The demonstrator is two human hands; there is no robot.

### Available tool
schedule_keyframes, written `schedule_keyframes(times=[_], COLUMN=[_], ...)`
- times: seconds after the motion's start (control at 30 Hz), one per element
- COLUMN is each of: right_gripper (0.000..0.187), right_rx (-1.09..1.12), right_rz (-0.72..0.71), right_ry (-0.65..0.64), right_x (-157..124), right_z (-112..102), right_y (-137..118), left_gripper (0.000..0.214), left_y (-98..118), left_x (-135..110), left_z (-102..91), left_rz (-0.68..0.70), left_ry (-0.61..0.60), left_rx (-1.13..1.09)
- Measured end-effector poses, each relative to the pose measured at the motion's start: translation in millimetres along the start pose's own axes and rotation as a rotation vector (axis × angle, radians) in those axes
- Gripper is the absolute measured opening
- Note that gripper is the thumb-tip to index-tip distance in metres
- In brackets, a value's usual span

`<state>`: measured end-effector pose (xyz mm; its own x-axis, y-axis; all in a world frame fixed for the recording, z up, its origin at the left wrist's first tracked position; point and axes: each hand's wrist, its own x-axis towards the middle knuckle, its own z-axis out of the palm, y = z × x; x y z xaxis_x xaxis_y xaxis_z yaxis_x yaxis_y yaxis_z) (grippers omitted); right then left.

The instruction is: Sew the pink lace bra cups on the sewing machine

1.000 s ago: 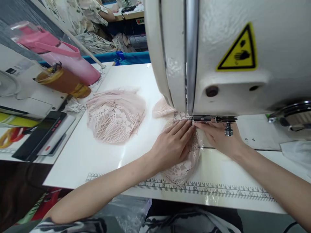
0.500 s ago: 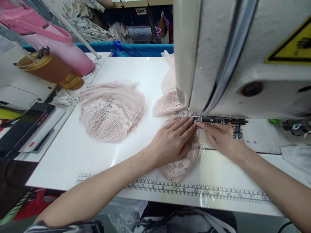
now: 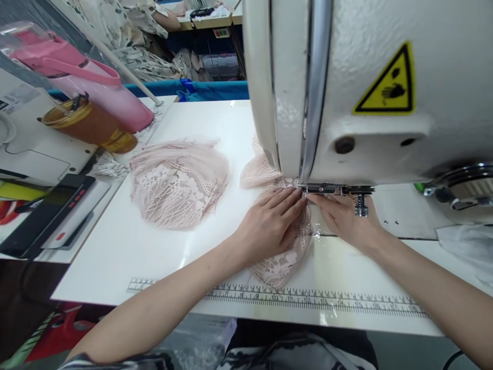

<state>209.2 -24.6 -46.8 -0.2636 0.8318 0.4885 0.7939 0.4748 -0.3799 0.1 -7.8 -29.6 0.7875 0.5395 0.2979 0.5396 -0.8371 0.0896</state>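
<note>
My left hand (image 3: 271,218) lies on a pale pink lace piece (image 3: 283,264), fingers stretched out toward the sewing machine's needle area. Its fingertips press the lace close to the presser foot, which is mostly hidden. My right hand (image 3: 350,218) rests on the machine bed, its outstretched index fingertip at the lace's right edge. A metal guide (image 3: 331,189) with a spring screw covers part of that hand. The lace runs on behind the sewing machine head (image 3: 285,92), where a gathered part shows. A second pink lace piece (image 3: 179,185) lies apart on the left of the table.
A printed ruler strip (image 3: 285,298) runs along the table's front edge. At the left stand a pink bottle (image 3: 103,92) and an amber cup (image 3: 88,126), near a black device (image 3: 50,216). White fabric (image 3: 466,249) lies at the right. Another person's arm (image 3: 166,19) shows at the back.
The camera view has shifted, bringing more of the machine head and its warning label into sight. Both hands keep nearly the same place on the lace and bed.
</note>
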Motion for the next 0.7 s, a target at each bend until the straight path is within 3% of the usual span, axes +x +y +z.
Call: schedule_keyframes(times=[0.43, 0.57, 0.7], right_gripper=[0.027, 0.029, 0.030], right_rx=[-0.132, -0.151, -0.159], right_rz=[0.062, -0.049, -0.269], right_ry=[-0.127, -0.094, -0.061], right_x=[3.8, 3.8, 1.0], right_z=[0.7, -3.6, -4.1], right_y=[-1.4, -1.0, 3.8], left_gripper=[0.045, 0.044, 0.041], left_y=[-1.7, -3.9, -1.4], left_x=[1.1, 0.3, 1.9], left_z=[0.2, 1.8, -5.8], left_rz=[-0.013, 0.001, 0.018], left_ry=[0.001, -0.016, -0.023], left_rx=[-0.001, 0.013, 0.062])
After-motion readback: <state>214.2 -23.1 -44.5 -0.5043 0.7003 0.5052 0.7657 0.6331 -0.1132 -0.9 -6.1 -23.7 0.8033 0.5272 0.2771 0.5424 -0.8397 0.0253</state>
